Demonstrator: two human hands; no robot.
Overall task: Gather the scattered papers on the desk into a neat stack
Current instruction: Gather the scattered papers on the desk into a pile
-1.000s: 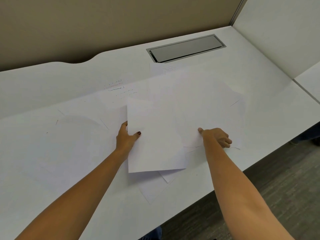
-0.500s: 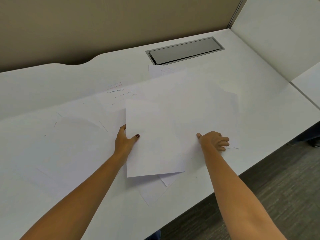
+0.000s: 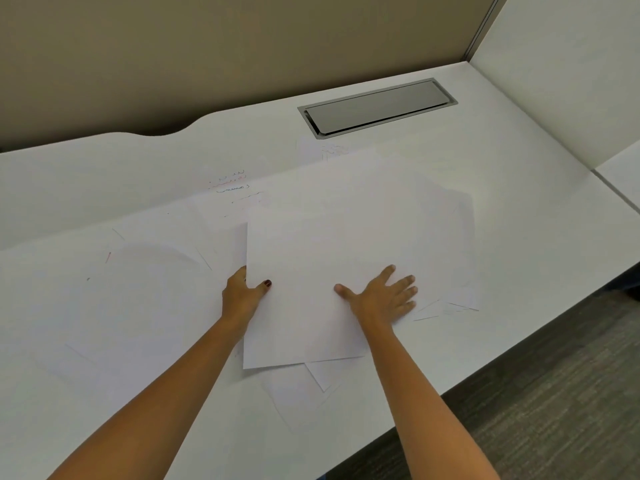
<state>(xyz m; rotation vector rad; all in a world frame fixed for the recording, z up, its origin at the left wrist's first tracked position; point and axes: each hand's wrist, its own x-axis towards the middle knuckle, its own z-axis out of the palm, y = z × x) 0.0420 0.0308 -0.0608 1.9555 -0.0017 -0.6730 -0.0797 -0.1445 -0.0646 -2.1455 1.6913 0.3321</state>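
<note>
Several white sheets lie overlapped on the white desk (image 3: 519,237). The top sheet (image 3: 304,265) sits in the middle, slightly askew over others whose corners stick out below (image 3: 322,379) and to the right (image 3: 460,303). My left hand (image 3: 244,294) grips the top sheet's left edge, thumb on top, fingers hidden under the paper. My right hand (image 3: 384,296) lies flat with spread fingers on the pile's right part. More sheets spread to the left (image 3: 138,292); one with handwriting (image 3: 232,187) lies further back.
A grey metal cable hatch (image 3: 377,107) is set into the desk at the back. A beige partition stands behind and a white panel (image 3: 561,74) on the right. The desk's front edge runs diagonally at lower right above dark carpet (image 3: 561,410).
My right hand has moved left onto the pile and opened flat, drawing the right-hand sheets inward. The left hand keeps its hold on the top sheet's edge.
</note>
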